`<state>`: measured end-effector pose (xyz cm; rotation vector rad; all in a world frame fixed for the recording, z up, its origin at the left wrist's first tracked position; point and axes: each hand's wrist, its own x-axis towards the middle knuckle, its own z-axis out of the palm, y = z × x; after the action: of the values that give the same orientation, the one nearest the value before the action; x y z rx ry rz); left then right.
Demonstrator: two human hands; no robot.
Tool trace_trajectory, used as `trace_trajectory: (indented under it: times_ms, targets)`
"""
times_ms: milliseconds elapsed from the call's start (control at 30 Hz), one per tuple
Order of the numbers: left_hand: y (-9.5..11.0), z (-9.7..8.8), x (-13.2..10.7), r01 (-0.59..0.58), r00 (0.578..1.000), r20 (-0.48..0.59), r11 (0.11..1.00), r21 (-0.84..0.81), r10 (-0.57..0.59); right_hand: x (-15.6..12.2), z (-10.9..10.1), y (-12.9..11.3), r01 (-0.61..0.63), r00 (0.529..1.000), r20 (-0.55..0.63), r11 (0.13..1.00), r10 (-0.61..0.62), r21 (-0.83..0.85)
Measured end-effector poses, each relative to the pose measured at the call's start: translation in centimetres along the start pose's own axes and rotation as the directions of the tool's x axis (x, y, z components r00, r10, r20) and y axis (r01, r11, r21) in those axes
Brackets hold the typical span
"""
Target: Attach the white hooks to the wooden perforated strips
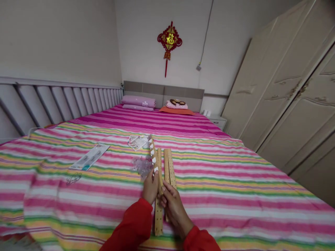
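A narrow wooden strip (158,179) is held up lengthwise in front of me, with several small white pieces (154,160) in a row along it. My left hand (150,187) is closed on its left side, thumb beside the nearest white piece. Lower down, my right hand (174,205) pinches the strip's near end between thumb and fingers. Under my hands lies another wooden strip with holes (158,219). To its right are two more perforated strips (171,169), partly hidden by my right hand. Left of the held strip sits a crumpled clear plastic bag (142,165).
A flat clear package (90,157) and a small tangle of thin wire or rings (74,178) lie on the striped bedspread (235,195) at left. Farther off is a packet of small parts (137,142). A bed rail (52,101) runs left; a wardrobe (282,94) stands right.
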<state>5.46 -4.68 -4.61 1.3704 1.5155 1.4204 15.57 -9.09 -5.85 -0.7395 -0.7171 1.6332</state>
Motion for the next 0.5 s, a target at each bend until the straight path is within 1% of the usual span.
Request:
trace_trajectory:
  times_ms: [100,167,200,267,333,367,500]
  targets:
    - [-0.3,-0.5,1.2,-0.049,0.997,-0.053,0.999,0.024,0.05,0.2,0.2,0.1,-0.013,1.0,0.0,1.0,0.013,-0.014]
    - [-0.2,-0.8,1.9,-0.04,0.997,-0.064,0.999,0.025,0.042,0.3,0.2,0.2,-0.016,1.0,0.015,1.0,0.016,-0.026]
    - [-0.2,-0.9,2.3,-0.016,0.998,-0.059,1.0,0.009,0.016,0.3,0.1,0.3,-0.017,1.0,0.023,0.999,0.017,-0.032]
    - [-0.1,-0.9,2.9,0.07,0.996,-0.043,0.996,-0.047,-0.072,0.3,-0.1,0.3,-0.017,0.999,0.027,0.999,0.019,-0.046]
    - [0.0,-0.8,3.6,0.156,0.987,-0.025,0.984,-0.084,-0.159,0.2,-0.3,0.2,-0.009,1.0,0.019,0.998,0.01,-0.057]
    - [-0.1,-0.7,3.9,0.182,0.983,-0.018,0.98,-0.084,-0.184,0.2,-0.4,0.1,-0.004,1.0,0.015,0.998,0.005,-0.062]
    - [-0.2,-0.7,4.8,0.184,0.983,0.016,0.981,-0.063,-0.183,0.1,-0.6,-0.2,0.006,1.0,0.02,0.997,-0.004,-0.076]
